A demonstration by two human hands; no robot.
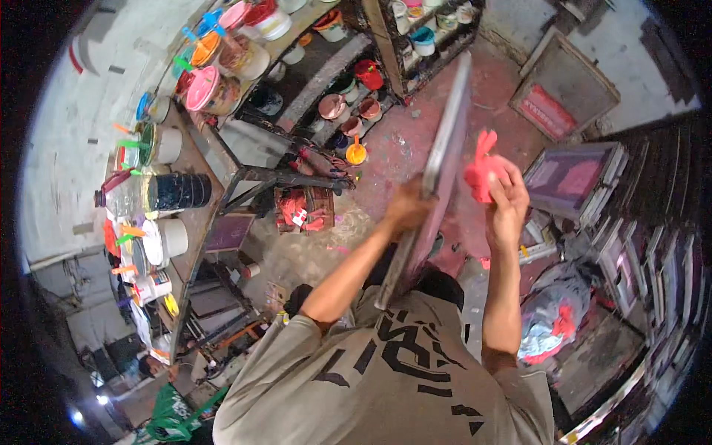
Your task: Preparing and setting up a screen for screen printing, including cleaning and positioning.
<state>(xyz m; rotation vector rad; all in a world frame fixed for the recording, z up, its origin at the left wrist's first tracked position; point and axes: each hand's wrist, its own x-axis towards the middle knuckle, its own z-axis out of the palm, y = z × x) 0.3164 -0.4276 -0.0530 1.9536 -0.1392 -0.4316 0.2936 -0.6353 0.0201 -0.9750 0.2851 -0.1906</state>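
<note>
A screen-printing frame stands on edge, tilted, in front of my body. My left hand is closed around its left side, with some fingers hidden behind the rail. To the right of the frame, raised and apart from it, my right hand grips a crumpled red cloth. One end of the cloth sticks up above the fingers. The mesh is turned nearly edge-on, so little of its surface shows.
Paint tubs crowd the shelves at left and far. On the paint-stained floor sit an orange tub and a box of red rags. More frames lean along the right, near a grey plastic bag.
</note>
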